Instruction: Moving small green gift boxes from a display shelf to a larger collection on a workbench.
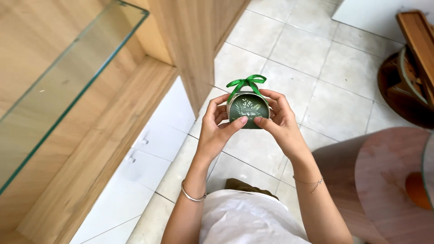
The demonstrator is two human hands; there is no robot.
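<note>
Gripping round green tin (249, 116) rim, both hands, mid-air.

Both hands hold a small round green tin (249, 116) with a green ribbon bow (246, 83) on top, the left hand (216, 131) and right hand (281, 123) cupping its sides, thumbs on its face, above a tiled floor (312, 58), beside a glass shelf (58, 90) in a wooden cabinet (190, 40)

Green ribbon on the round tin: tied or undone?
Tied: the green ribbon forms a bow with two loops atop the round tin.
</note>
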